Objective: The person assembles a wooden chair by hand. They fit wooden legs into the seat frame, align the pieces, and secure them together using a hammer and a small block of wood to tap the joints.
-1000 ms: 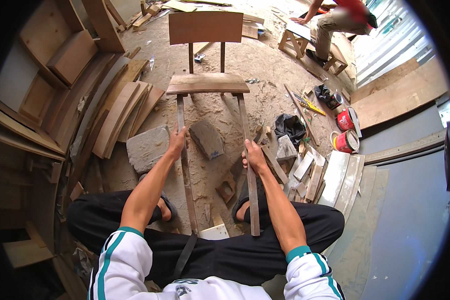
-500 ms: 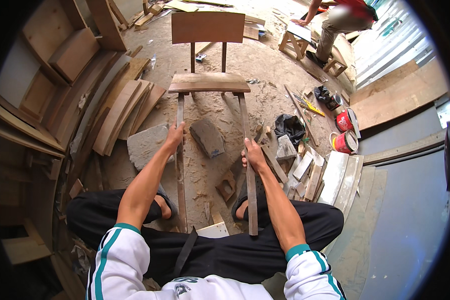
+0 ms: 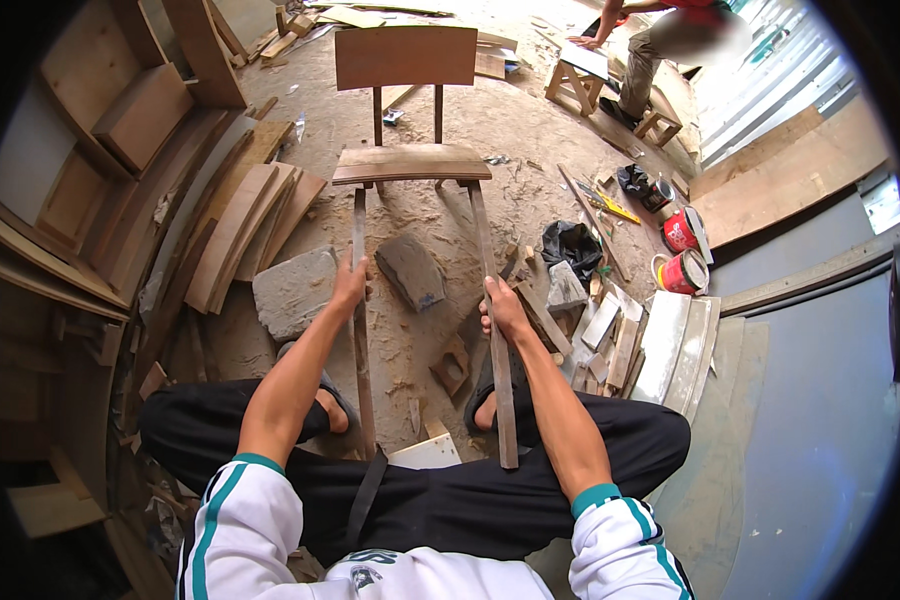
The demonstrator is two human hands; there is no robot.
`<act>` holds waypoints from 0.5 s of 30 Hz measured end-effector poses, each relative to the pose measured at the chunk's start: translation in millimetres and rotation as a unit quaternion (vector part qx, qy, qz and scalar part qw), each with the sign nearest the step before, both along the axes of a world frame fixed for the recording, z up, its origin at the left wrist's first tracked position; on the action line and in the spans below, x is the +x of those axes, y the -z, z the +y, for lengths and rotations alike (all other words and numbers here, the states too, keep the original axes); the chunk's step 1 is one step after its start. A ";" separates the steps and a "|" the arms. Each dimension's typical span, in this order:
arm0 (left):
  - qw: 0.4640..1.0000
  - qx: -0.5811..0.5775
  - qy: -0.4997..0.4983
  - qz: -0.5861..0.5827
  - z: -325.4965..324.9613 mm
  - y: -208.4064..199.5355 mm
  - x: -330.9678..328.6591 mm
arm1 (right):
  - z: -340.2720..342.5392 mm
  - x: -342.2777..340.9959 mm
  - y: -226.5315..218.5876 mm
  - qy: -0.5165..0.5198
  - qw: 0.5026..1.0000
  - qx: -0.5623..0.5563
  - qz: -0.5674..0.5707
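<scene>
A wooden chair lies tipped with its two long legs pointing toward me. Its flat rectangular backrest is at the far end, beyond the seat. My left hand is closed round the left leg, about a third of the way down from the seat. On the right leg, my right hand has its fingers wrapped round the wood at a similar distance. The lower ends of both legs reach back to my lap, between my bent knees.
Grey stone blocks and a hand saw lie between my arms. Curved wood pieces are stacked at left. Wood offcuts, a black plastic bag and red cans stand at right. Another person works far right.
The view has shifted slightly, so the chair and surroundings appear a little further left. Both hands keep their hold on the chair legs.
</scene>
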State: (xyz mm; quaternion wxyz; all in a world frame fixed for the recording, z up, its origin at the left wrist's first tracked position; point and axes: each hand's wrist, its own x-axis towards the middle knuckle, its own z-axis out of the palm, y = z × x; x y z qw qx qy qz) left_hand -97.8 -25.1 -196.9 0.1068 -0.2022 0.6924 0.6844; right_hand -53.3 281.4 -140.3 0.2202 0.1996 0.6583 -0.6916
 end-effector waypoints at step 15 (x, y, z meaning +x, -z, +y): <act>1.000 0.000 0.002 -0.027 17.3 -6.1 9.2 | -17.6 15.6 -7.7 -0.048 0.999 -0.007 -0.021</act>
